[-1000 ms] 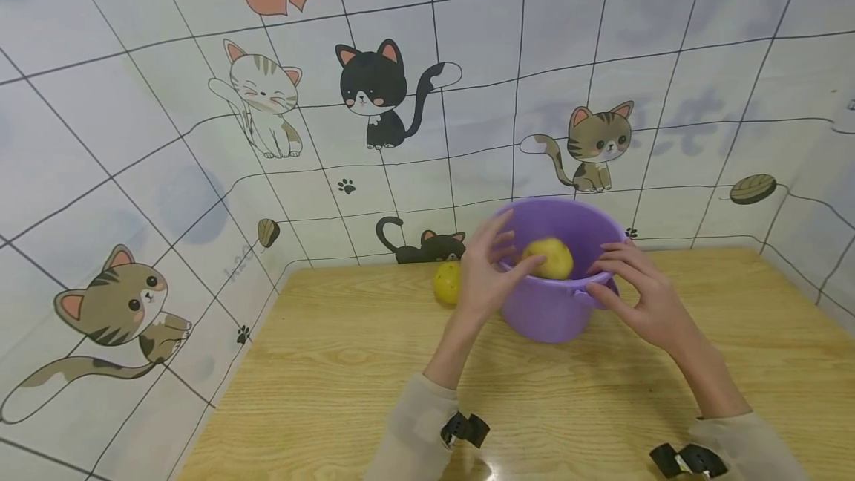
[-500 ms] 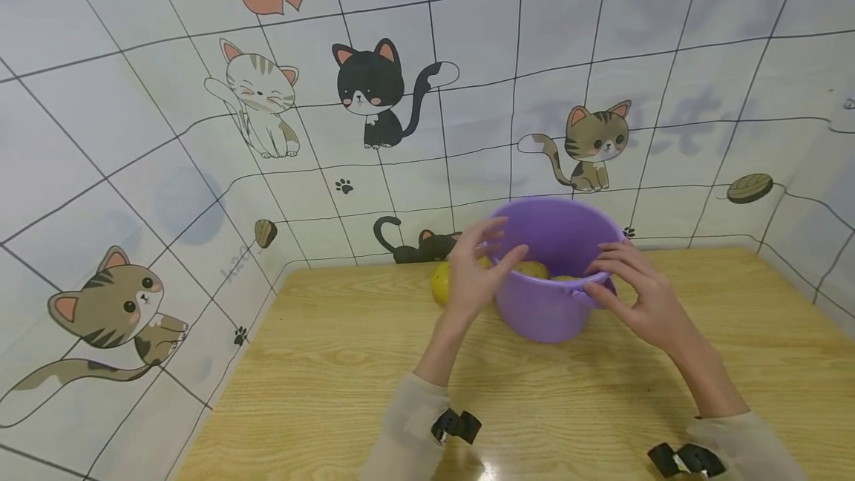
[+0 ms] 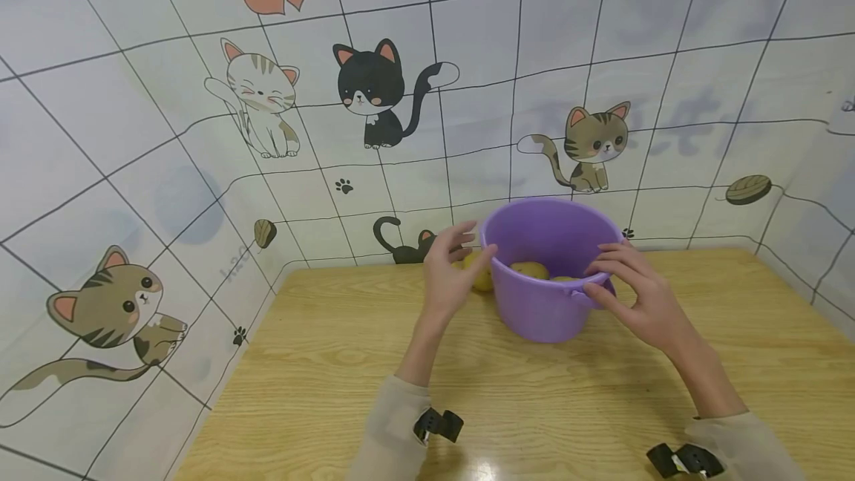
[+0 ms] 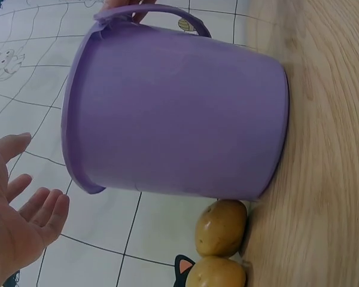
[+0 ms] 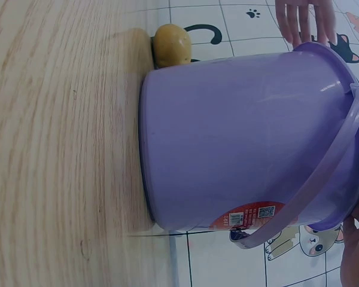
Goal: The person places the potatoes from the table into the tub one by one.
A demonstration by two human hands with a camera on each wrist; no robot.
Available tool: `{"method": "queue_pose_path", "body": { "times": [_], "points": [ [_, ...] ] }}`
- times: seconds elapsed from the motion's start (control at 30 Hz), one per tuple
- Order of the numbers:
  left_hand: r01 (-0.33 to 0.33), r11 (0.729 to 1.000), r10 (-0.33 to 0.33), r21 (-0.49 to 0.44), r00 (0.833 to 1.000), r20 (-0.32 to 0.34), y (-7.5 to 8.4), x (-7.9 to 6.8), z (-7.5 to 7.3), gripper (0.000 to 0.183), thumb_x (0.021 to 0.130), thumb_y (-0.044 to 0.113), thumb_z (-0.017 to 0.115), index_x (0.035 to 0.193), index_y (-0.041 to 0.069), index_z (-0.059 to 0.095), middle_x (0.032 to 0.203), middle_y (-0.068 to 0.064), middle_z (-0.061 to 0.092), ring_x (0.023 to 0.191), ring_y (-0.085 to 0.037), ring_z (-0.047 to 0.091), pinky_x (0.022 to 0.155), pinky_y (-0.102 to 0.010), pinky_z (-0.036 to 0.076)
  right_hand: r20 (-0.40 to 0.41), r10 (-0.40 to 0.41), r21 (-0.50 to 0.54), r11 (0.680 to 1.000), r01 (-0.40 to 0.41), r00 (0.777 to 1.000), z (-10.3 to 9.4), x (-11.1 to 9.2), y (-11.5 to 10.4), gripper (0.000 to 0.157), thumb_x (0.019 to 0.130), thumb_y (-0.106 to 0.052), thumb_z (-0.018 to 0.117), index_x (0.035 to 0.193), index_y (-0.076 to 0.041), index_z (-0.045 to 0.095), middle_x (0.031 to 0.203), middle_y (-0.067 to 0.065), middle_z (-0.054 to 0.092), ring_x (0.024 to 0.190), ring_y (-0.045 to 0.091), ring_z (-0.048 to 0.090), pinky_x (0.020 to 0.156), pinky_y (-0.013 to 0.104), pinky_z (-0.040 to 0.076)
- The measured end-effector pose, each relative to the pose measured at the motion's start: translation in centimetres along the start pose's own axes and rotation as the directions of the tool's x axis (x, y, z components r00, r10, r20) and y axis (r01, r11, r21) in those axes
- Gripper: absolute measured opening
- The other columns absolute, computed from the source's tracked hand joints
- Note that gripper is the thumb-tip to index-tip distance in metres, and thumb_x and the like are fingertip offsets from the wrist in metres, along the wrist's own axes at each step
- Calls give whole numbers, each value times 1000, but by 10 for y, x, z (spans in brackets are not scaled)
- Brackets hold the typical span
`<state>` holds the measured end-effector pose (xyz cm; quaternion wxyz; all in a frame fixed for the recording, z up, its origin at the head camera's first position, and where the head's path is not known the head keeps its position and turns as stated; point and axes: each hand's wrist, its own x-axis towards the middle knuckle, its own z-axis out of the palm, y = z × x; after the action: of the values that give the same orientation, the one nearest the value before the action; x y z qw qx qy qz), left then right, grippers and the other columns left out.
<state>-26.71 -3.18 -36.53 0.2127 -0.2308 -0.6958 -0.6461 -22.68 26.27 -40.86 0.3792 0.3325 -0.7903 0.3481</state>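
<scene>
A purple bucket (image 3: 544, 310) stands upright on the wooden table, its handle (image 5: 323, 173) folded down at one side. My right hand (image 3: 641, 295) grips the bucket's rim, thumb outside and fingers over the inner side. Just left of the rim, my left hand (image 3: 447, 277) hovers in the air, fingers spread and loosely bent, holding nothing. Inside the bucket lie potatoes, one (image 3: 531, 270) at the left and part of another (image 3: 564, 278) behind the front rim. Outside, one potato (image 4: 221, 228) sits against the bucket's base, with a second potato (image 4: 216, 274) beside it.
The wooden table (image 3: 320, 377) runs up to a wall (image 3: 467, 125) covered with cat drawings and grid lines. A side wall (image 3: 133, 191) borders the table at the left. A red label (image 5: 251, 216) is stuck on the bucket.
My left hand has let go of a potato, which dropped into the bucket, then moved left away from the rim. My right hand stays on the rim.
</scene>
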Motion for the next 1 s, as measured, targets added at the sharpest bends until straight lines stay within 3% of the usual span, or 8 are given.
{"method": "queue_pose_path", "body": {
  "times": [0.17,0.37,0.57,0.8,1.0],
  "points": [
    [-5,1000,5,18,1000,-11,-8,-1,-11,50,85,12,82,130,1,63,128,-14,63,114,-31,62,97,-47,54,-24,-15,12,1000,16,1000,3,0,2,39,97,-46,66,102,-8,73,110,13,66,130,26,50,121,39,25],
    [-2,999,4,49,1000,-29,-17,-2,-22,50,84,13,83,128,1,64,121,-12,66,111,-27,63,95,-47,55,-56,-42,16,999,43,998,6,1,5,47,97,-51,63,99,-5,73,105,13,67,125,28,53,121,45,26],
    [35,998,-33,57,999,-29,-28,-2,-30,50,85,7,81,130,0,62,126,-15,64,113,-31,61,96,-49,54,-56,-35,16,999,36,998,6,1,2,44,96,-49,65,99,-6,73,105,13,67,125,29,53,121,41,27],
    [86,992,-81,92,995,-58,-41,-4,-39,53,84,16,82,131,0,61,131,-21,58,116,-44,58,98,-55,51,-55,-35,20,999,37,998,5,1,2,42,96,-47,66,99,-6,73,105,11,67,124,30,53,120,43,26],
    [134,983,-127,124,990,-68,-51,-6,-45,58,85,14,81,135,-4,57,134,-23,56,119,-45,55,99,-55,50,-58,-30,21,999,32,998,5,1,1,41,96,-46,67,98,-5,73,105,12,67,125,29,53,120,40,27]
  ]
}}
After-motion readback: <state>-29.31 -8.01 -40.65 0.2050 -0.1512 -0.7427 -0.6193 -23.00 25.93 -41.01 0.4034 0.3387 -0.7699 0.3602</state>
